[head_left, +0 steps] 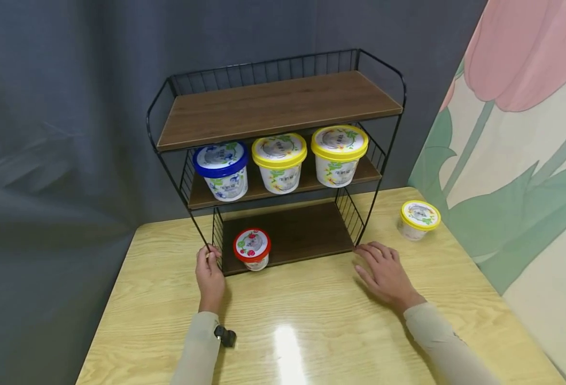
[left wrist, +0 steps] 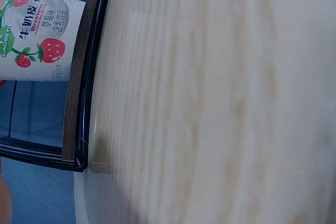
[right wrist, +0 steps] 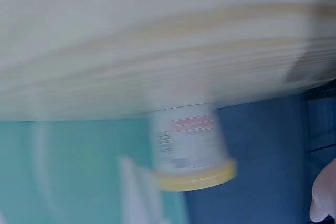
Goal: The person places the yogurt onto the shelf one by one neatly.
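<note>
A black wire shelf rack [head_left: 278, 109] with dark wood boards stands on the table. My left hand [head_left: 210, 278] holds its left front post near the bottom, thumb and fingers about the thin bar. At the lower right corner my right hand [head_left: 384, 270] has its fingertips at the post, fingers spread and loosely bent. A red-lidded strawberry cup [head_left: 252, 246] stands on the bottom board at the left; its printed side fills a corner of the left wrist view. On the middle board are a blue-lidded tub [head_left: 222, 171] and two yellow-lidded tubs [head_left: 280, 163].
A small yellow-lidded cup [head_left: 418, 216] stands on the table [head_left: 340, 331] right of the rack, blurred in the right wrist view. A dark curtain [head_left: 71, 133] hangs behind, and a flower-patterned panel [head_left: 518, 160] borders the table's right side.
</note>
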`<state>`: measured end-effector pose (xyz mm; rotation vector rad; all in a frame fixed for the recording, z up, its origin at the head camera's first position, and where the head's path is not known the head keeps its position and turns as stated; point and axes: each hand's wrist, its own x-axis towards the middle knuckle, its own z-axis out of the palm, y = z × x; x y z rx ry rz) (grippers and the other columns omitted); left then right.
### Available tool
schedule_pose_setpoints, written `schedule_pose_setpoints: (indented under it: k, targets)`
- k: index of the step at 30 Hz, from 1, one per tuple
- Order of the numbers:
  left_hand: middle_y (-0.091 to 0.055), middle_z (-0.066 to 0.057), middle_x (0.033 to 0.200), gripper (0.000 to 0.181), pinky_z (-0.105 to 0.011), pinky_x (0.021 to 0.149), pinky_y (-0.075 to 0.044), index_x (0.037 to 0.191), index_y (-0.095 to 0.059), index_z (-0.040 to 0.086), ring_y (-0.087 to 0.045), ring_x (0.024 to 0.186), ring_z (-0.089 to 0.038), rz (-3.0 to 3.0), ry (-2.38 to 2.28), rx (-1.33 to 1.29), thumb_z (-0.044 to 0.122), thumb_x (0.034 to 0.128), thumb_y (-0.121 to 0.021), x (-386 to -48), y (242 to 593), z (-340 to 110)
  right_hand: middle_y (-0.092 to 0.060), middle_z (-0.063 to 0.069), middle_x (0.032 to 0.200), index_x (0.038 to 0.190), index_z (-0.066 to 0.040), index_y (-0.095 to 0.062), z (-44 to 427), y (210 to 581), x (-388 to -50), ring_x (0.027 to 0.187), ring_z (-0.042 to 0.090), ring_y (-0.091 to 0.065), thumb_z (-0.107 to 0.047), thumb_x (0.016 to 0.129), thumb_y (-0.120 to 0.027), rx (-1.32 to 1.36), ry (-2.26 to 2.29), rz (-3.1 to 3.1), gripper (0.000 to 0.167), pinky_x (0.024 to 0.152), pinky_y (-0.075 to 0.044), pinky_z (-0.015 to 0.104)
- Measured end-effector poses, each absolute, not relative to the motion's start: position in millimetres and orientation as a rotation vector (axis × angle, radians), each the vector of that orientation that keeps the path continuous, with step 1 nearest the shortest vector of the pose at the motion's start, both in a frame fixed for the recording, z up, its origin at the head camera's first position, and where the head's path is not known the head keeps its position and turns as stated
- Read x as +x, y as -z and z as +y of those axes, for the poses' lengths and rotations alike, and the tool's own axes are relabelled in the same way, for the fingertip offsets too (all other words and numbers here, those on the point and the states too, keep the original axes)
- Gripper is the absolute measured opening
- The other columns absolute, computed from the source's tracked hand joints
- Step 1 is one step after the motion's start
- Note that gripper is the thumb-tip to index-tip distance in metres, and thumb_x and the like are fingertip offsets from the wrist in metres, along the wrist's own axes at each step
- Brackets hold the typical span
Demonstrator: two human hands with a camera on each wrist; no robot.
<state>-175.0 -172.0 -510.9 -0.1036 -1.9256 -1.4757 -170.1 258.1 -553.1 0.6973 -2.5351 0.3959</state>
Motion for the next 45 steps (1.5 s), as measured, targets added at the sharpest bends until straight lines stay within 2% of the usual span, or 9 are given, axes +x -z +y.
schedule_pose_setpoints:
  k: [7, 11, 14, 19, 26, 31, 34, 41, 45]
  targets:
    - [-0.055, -0.019, 0.096, 0.016, -0.012, 0.085, -0.04, 0.095, -0.051, -0.017, -0.053, 0.095, -0.027, -1.921, 1.441, -0.152, -0.01, 0.1006, -0.039, -174, 509, -175, -0.063, 0.014, 0.111, 0.114, -0.006, -0.063, 313, 550, -170, 0.111, 0.037, -0.048, -0.026, 0.097, -0.058, 0.39, -0.481, -2.467, 0.027, 0.086, -0.031, 0.054]
    - [-0.056, -0.017, 0.096, 0.015, -0.015, 0.085, -0.042, 0.095, -0.051, -0.019, -0.054, 0.095, -0.028, -1.909, 1.443, -0.18, -0.011, 0.0998, -0.04, -174, 509, -175, -0.061, 0.021, 0.101, 0.109, 0.002, -0.06, 333, 549, -175, 0.099, 0.042, -0.051, -0.027, 0.095, -0.06, 0.228, -0.458, -2.367, 0.032, 0.077, -0.032, 0.054]
    - [-0.055, -0.019, 0.095, 0.014, -0.015, 0.086, -0.043, 0.097, -0.051, -0.019, -0.055, 0.096, -0.023, -1.904, 1.467, -0.186, -0.011, 0.1, -0.04, -174, 510, -175, -0.058, 0.026, 0.098, 0.109, 0.007, -0.057, 343, 549, -180, 0.093, 0.046, -0.051, -0.029, 0.093, -0.061, 0.131, -0.419, -2.301, 0.04, 0.072, -0.033, 0.055]
    - [-0.052, -0.028, 0.093, 0.014, -0.015, 0.086, -0.045, 0.098, -0.05, -0.02, -0.055, 0.096, -0.019, -1.891, 1.51, -0.188, -0.01, 0.1002, -0.04, -173, 510, -176, -0.053, 0.033, 0.104, 0.114, 0.012, -0.053, 352, 549, -190, 0.093, 0.051, -0.049, -0.033, 0.088, -0.065, 0.026, -0.394, -2.248, 0.052, 0.076, -0.036, 0.061]
    - [-0.056, -0.016, 0.096, 0.015, -0.016, 0.086, -0.046, 0.099, -0.051, -0.02, -0.056, 0.096, -0.024, -1.899, 1.522, -0.165, -0.009, 0.1006, -0.041, -174, 510, -176, -0.044, 0.036, 0.119, 0.123, 0.01, -0.045, 361, 546, -199, 0.103, 0.055, -0.041, -0.04, 0.085, -0.067, -0.102, -0.475, -2.21, 0.067, 0.089, -0.032, 0.064]
    - [-0.055, -0.022, 0.095, 0.014, -0.014, 0.086, -0.045, 0.099, -0.051, -0.02, -0.055, 0.096, -0.024, -1.902, 1.514, -0.175, -0.01, 0.1003, -0.041, -175, 510, -176, -0.042, 0.035, 0.128, 0.131, 0.007, -0.041, 365, 547, -206, 0.112, 0.055, -0.04, -0.043, 0.083, -0.071, -0.179, -0.501, -2.272, 0.076, 0.093, -0.031, 0.064]
    - [-0.056, -0.017, 0.095, 0.014, -0.016, 0.085, -0.046, 0.099, -0.052, -0.02, -0.055, 0.095, -0.025, -1.91, 1.49, -0.182, -0.011, 0.0997, -0.041, -175, 510, -176, -0.041, 0.034, 0.134, 0.135, 0.005, -0.039, 364, 546, -211, 0.117, 0.054, -0.04, -0.045, 0.082, -0.073, -0.265, -0.529, -2.333, 0.08, 0.096, -0.03, 0.064]
    - [-0.056, -0.015, 0.094, 0.012, -0.02, 0.082, -0.047, 0.098, -0.051, -0.019, -0.055, 0.092, -0.029, -1.922, 1.469, -0.206, -0.012, 0.0991, -0.042, -174, 509, -177, -0.045, 0.033, 0.135, 0.135, 0.006, -0.041, 367, 544, -225, 0.117, 0.055, -0.043, -0.05, 0.078, -0.075, -0.388, -0.549, -2.391, 0.087, 0.096, -0.032, 0.066]
    - [-0.056, -0.015, 0.092, 0.012, -0.02, 0.081, -0.047, 0.097, -0.051, -0.019, -0.055, 0.091, -0.028, -1.919, 1.461, -0.195, -0.012, 0.0991, -0.042, -175, 509, -177, -0.044, 0.034, 0.137, 0.141, 0.003, -0.036, 368, 541, -231, 0.12, 0.054, -0.041, -0.056, 0.082, -0.07, -0.411, -0.588, -2.435, 0.09, 0.098, -0.03, 0.066]
